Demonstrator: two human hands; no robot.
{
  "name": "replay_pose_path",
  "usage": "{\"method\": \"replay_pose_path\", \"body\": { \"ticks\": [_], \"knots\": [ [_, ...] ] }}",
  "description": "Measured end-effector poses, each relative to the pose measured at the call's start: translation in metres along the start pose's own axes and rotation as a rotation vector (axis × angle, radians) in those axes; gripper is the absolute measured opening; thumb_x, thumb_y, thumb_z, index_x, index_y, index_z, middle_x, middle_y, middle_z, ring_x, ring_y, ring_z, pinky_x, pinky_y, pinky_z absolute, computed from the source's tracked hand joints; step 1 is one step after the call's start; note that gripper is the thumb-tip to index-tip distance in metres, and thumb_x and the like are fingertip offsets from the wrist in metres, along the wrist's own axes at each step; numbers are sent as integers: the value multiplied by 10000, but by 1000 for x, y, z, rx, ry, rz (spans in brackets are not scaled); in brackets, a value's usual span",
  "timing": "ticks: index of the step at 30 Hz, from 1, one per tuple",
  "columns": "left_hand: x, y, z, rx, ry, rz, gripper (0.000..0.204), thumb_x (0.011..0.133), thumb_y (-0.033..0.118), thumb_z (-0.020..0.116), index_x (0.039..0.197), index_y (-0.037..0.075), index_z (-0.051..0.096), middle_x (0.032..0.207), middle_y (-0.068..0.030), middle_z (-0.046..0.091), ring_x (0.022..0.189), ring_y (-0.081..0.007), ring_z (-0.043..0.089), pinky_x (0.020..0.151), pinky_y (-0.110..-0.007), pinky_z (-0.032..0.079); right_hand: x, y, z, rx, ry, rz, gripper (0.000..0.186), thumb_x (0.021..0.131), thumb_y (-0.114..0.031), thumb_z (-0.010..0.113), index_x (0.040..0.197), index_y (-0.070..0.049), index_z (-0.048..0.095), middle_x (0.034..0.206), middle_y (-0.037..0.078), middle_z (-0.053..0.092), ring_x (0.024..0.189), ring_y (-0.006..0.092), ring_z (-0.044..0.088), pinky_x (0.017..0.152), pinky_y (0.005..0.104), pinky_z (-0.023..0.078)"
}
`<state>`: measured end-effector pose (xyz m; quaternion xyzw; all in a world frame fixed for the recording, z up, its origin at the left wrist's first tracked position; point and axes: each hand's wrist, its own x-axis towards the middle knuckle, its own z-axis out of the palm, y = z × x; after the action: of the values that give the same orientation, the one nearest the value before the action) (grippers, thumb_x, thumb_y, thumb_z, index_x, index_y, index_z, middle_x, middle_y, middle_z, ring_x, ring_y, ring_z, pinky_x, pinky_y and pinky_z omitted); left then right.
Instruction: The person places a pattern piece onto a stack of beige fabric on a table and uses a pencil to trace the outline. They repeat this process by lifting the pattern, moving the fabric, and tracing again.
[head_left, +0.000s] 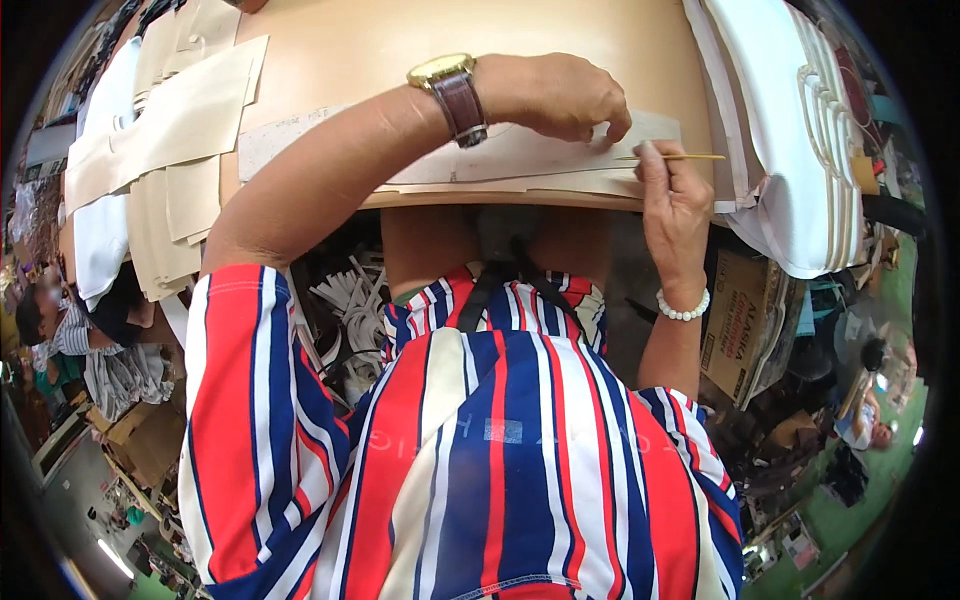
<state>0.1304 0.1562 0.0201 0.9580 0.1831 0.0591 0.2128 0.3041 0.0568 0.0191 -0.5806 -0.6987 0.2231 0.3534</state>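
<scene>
A long, pale grey flat template (520, 155) lies along the near edge of the table, over a beige sheet (560, 183) that shows below its edge. My left hand (560, 97) reaches across from the left, fingers curled and fingertips pressed on the template near its right end. Most of those fingertips are hidden under the hand. At the right end, my right hand (677, 195) pinches a thin yellow pen-like stick (695, 157) between thumb and fingers. Its tip points left, over the template. A watch and a beaded bracelet sit on my wrists.
Beige cut pieces (185, 125) are piled at the table's left. White layered pieces with beige edging (790, 130) hang over the right side. Below stand a cardboard box (740, 320) and a heap of white strips (355, 305). Other people are at both sides.
</scene>
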Motion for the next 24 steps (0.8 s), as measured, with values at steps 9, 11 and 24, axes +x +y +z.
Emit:
{"method": "replay_pose_path", "body": {
  "ticks": [9,11,24],
  "knots": [
    [30,6,10,61,-24,-8,349,814,136,535,1158,185,564,818,-125,629,762,-296,619,668,-408,486,-12,42,-14,-162,286,65,235,959,-200,494,912,10,589,695,68,601,660,126,586,632,267,479],
    [36,7,8,69,-67,-36,352,832,169,529,1180,215,557,795,-136,634,751,-297,620,672,-409,489,-10,44,-13,-191,281,41,238,959,-200,493,903,11,588,686,66,601,647,126,577,620,270,473],
    [51,9,5,69,-164,-98,377,873,230,514,1243,298,542,835,-134,661,773,-301,634,729,-398,502,-6,44,-14,-265,249,11,151,923,-117,507,875,0,589,716,166,603,650,332,588,594,397,437]
  ]
}}
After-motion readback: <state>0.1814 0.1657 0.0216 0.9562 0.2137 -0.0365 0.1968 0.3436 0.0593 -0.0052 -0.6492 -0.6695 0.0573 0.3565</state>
